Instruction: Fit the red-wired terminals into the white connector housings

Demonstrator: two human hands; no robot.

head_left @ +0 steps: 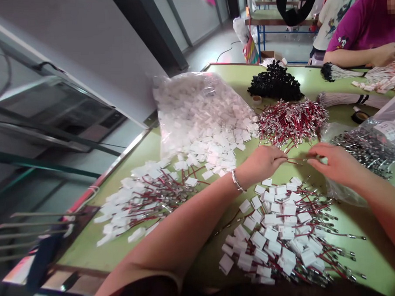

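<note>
My left hand (pixel 266 163) is closed in a pinch on one end of a short red wire (pixel 295 160). The wire stretches across to my right hand (pixel 330 160), whose fingers are pressed together at its other end. A small pale piece (pixel 323 160) shows under the right fingers; its kind is unclear. Just beyond both hands lies a heap of red wires with metal terminals (pixel 293 122). Nearer to me, below the hands, spreads a pile of white connector housings with red wires (pixel 275 232). Another such pile (pixel 143 196) lies left of my left forearm.
A clear bag (pixel 199 108) spills loose white housings onto the green table (pixel 87 253). Black parts (pixel 275 83) are heaped at the back, near a tape roll (pixel 360 116). A bag of metal parts (pixel 364 149) lies right. Across the table sits a person in purple (pixel 359 25).
</note>
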